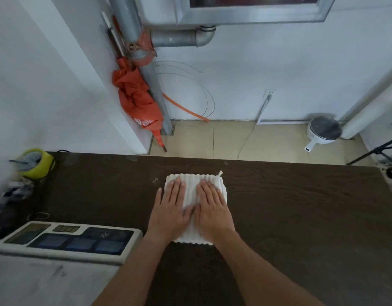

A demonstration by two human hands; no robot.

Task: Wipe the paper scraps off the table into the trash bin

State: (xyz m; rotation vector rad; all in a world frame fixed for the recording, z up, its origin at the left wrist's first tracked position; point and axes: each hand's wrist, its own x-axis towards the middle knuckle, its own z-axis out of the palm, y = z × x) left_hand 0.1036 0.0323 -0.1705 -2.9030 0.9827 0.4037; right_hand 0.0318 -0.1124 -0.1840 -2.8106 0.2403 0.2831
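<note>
A white ribbed cloth [191, 184] lies folded flat on the dark brown table [301, 206], near its middle. My left hand [170, 210] presses flat on the cloth's left half, fingers spread. My right hand [212, 208] presses flat on its right half, thumbs nearly touching. A few tiny paper scraps [155, 180] lie just left of the cloth, and another small paper scrap [226, 163] sits near the table's far edge. No trash bin is in view.
A yellow-green cup [36, 163] with tools stands at the table's far left. A white panel with dark buttons [67, 239] lies at the near left. Beyond the far edge are tiled floor, a white pot [323, 131] and a tripod leg [376, 151].
</note>
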